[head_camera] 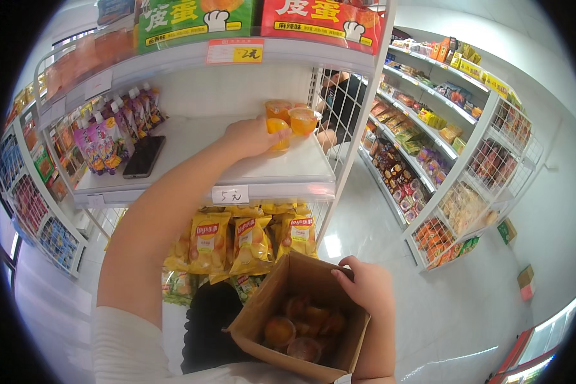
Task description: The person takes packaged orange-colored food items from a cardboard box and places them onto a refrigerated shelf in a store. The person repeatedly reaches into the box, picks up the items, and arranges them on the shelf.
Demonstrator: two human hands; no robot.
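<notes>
With my left hand (257, 138) I grip an orange jelly cup (278, 133) at the right end of a white metal shelf (197, 168). Touching or close behind it stand more orange jelly cups (302, 121). My right hand (365, 283) holds the upper right rim of an open cardboard box (261, 331), which is tilted below the shelf in front of my body. Several jelly cups (279, 331) lie loosely at the bottom of the box. How my right fingers meet the box's outer side is partly hidden.
Purple spouted pouches (101, 139) and a black smartphone (144, 157) are on the shelf's left. Lay's chip bags (211, 240) hang beneath; green and red packs (321, 21) sit above. A wire side panel (341, 110) bounds the right, with a person (348, 96) beyond it.
</notes>
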